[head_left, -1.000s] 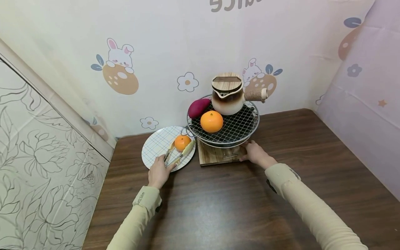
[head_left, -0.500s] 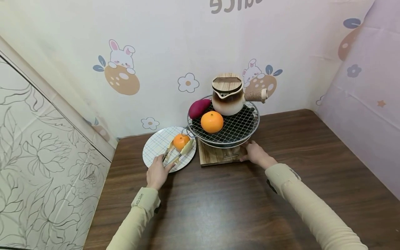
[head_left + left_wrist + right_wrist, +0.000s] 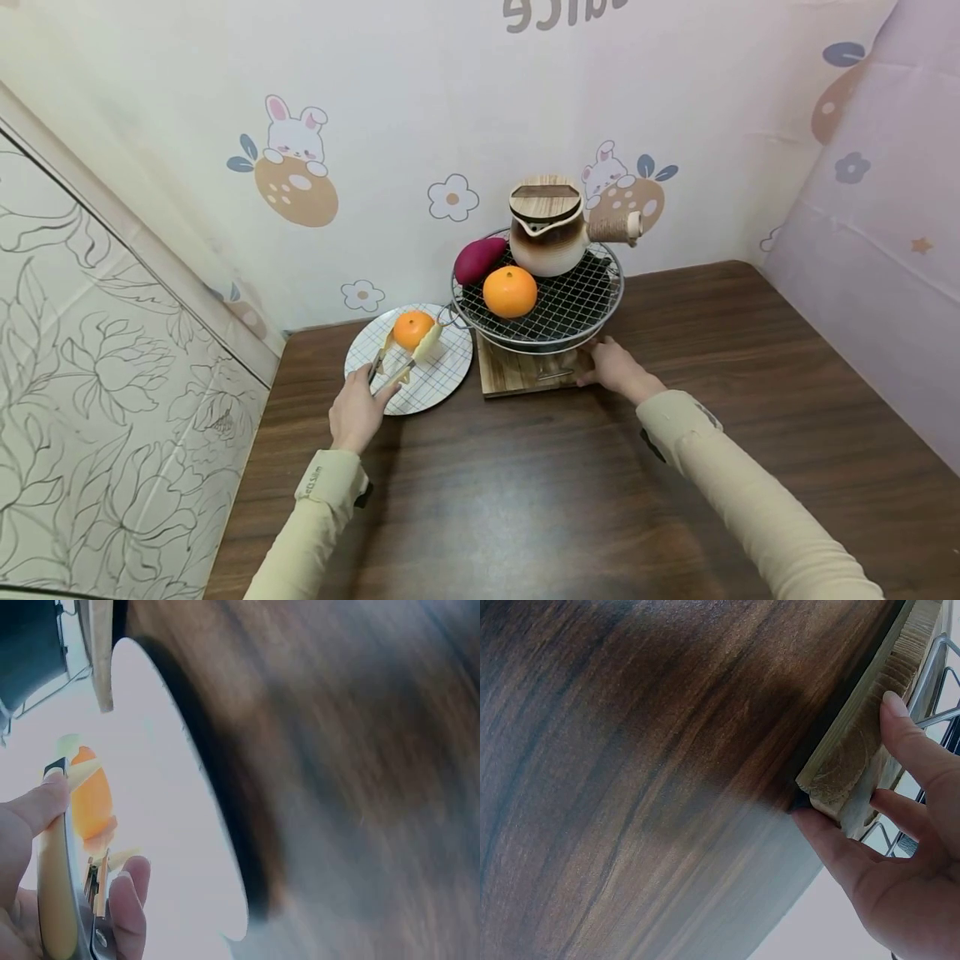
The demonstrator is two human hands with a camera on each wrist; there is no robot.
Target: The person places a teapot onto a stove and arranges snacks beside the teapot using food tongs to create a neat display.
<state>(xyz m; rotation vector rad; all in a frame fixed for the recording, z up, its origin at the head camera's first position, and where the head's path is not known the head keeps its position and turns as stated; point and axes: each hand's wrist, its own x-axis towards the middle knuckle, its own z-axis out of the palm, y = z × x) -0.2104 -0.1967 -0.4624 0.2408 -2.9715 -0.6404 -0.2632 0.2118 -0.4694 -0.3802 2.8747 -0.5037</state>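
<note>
My left hand (image 3: 356, 412) holds a pair of tongs (image 3: 427, 342) with cream-coloured tips. Between those tips sits a small orange mandarin (image 3: 413, 330), over the left part of a round white plate (image 3: 442, 375) with a grid pattern. In the left wrist view, thumb and fingers press on opposite arms of the tongs (image 3: 56, 877). My right hand (image 3: 617, 369) grips the right side of a wooden board (image 3: 510, 375) under a round grill. Seen from the right wrist, the thumb is on one edge of the board (image 3: 862, 742) and fingertips lie at its corner.
On the grill's wire mesh (image 3: 581, 296) stand a clay teapot (image 3: 547, 246) with a wooden lid and rope-wrapped handle, a larger orange fruit (image 3: 510, 292) and a purple sweet potato (image 3: 478, 261). A wire loop sticks out over the plate. Printed curtains close off the table's back.
My left hand and the tongs have moved left, and the mandarin has gone with them, from the plate's right part towards its upper left. The right hand has stayed at the board.
</note>
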